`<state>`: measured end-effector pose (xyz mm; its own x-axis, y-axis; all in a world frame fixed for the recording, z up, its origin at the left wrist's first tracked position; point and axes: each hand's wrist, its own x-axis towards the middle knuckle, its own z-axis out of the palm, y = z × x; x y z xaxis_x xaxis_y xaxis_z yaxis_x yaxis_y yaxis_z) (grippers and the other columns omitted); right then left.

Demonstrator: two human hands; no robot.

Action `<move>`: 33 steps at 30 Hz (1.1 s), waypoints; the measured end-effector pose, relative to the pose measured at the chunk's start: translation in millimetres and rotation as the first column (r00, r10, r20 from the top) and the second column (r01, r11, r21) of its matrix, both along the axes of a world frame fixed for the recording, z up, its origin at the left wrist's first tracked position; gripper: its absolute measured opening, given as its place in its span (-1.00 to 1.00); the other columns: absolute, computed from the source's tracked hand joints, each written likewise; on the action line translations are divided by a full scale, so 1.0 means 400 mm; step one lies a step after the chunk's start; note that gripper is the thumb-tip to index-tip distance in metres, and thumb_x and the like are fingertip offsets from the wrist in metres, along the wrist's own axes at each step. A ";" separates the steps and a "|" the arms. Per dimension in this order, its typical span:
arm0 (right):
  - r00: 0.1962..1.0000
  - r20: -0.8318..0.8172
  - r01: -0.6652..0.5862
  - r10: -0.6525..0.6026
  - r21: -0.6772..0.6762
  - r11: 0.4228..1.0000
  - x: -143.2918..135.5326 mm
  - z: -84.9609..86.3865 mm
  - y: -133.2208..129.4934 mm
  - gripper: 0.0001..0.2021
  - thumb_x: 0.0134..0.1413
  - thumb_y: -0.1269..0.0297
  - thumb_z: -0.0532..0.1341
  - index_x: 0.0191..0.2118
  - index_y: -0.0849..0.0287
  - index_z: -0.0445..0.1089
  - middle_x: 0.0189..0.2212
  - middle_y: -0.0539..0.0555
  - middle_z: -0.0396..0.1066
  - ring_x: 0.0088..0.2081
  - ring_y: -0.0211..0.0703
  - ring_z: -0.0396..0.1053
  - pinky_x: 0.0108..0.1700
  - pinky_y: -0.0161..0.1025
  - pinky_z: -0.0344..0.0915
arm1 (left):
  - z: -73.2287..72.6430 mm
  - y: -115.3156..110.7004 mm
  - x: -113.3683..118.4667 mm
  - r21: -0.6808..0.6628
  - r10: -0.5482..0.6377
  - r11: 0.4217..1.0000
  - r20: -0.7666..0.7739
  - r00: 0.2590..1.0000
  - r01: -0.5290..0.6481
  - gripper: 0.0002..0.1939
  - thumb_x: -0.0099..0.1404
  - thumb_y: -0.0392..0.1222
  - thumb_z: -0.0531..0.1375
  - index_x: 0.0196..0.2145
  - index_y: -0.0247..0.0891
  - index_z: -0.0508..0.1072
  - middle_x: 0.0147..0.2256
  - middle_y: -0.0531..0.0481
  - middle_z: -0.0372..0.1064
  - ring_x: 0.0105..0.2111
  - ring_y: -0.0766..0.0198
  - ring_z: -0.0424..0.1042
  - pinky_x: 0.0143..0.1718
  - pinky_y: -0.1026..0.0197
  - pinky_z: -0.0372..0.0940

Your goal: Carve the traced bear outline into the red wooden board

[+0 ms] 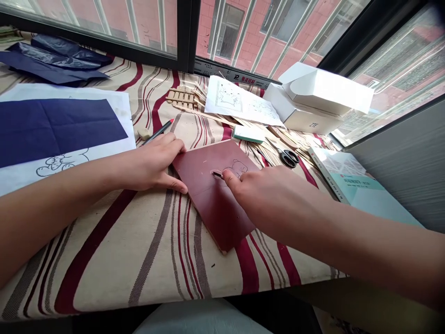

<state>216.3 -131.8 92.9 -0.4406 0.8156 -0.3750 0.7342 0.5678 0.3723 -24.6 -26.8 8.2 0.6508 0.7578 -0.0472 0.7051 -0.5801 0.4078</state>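
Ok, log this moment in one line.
left hand: flat, touching board edge | right hand: fingertip at small pale piece on board | scissors: untouched beyond board

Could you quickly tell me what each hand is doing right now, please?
Left hand: open, flat, pressing the edge of the dark red board.
Right hand: closed grip on a small tool at the board's surface.

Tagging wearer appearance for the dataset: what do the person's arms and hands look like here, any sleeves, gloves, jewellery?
Both forearms are bare as far as the frame shows, no sleeves in view. The left hand and right hand wear no gloves; no rings, watch or bracelets are visible. Fingers are bare, with no tape or markings.
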 end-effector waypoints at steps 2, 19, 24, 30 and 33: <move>1.000 -0.017 0.005 -0.005 0.002 1.000 -0.007 0.005 0.002 -0.52 0.33 0.45 0.19 0.31 0.31 0.53 -0.50 0.17 0.55 -0.54 -0.10 0.42 -0.50 -0.20 0.02 | -0.001 0.001 -0.002 0.011 -0.006 1.000 0.007 1.000 0.006 -0.08 -0.03 0.65 0.32 -0.03 -0.17 0.38 0.04 -0.26 0.39 0.09 -0.26 0.41 0.10 -0.13 0.38; 0.848 -0.530 0.123 -0.014 0.171 0.978 0.137 -0.084 0.020 -0.51 0.51 0.34 0.08 0.42 0.15 0.46 0.00 0.22 0.72 -0.17 0.01 0.67 -0.26 -0.19 0.41 | -0.020 -0.011 -0.025 0.176 -0.055 0.983 -0.009 0.998 0.056 -0.02 0.14 0.70 0.22 0.11 -0.23 0.52 0.04 -0.29 0.43 0.07 -0.27 0.44 0.16 -0.19 0.38; 0.476 -0.873 0.230 -0.104 0.009 0.973 0.174 -0.131 0.088 -0.53 0.48 0.27 0.12 0.36 0.16 0.51 0.26 0.17 0.58 0.26 0.05 0.56 0.24 -0.05 0.47 | -0.028 -0.055 0.005 0.309 -0.262 0.920 0.032 0.965 0.240 -0.18 0.41 0.52 0.18 0.47 0.12 0.35 0.37 -0.23 0.29 0.33 -0.28 0.29 0.40 -0.28 0.20; 0.398 -0.909 0.202 -0.124 -0.045 0.978 0.163 -0.171 0.114 -0.57 0.48 0.22 0.14 0.29 0.13 0.58 0.11 0.16 0.69 0.07 0.03 0.66 0.09 -0.12 0.52 | -0.023 -0.048 0.009 0.433 -0.312 0.850 -0.050 0.949 0.302 -0.37 0.56 0.37 0.07 0.35 0.03 0.54 0.39 -0.27 0.32 0.35 -0.32 0.27 0.41 -0.38 0.18; 0.443 -0.892 0.214 -0.094 0.004 0.977 0.165 -0.176 0.112 -0.55 0.50 0.20 0.12 0.32 0.19 0.56 0.18 0.22 0.64 0.13 0.10 0.64 0.15 -0.07 0.50 | -0.007 -0.047 0.008 0.478 -0.269 0.843 -0.028 0.963 0.249 -0.40 0.65 0.25 -0.04 0.28 -0.09 0.59 0.33 -0.29 0.39 0.34 -0.25 0.30 0.39 -0.31 0.22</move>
<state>282.2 -87.0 22.6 -0.3474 0.9100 0.2261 0.7707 0.4145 -0.4840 -21.4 -45.7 5.4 0.8204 0.4854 0.3023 0.4913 -0.8688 0.0615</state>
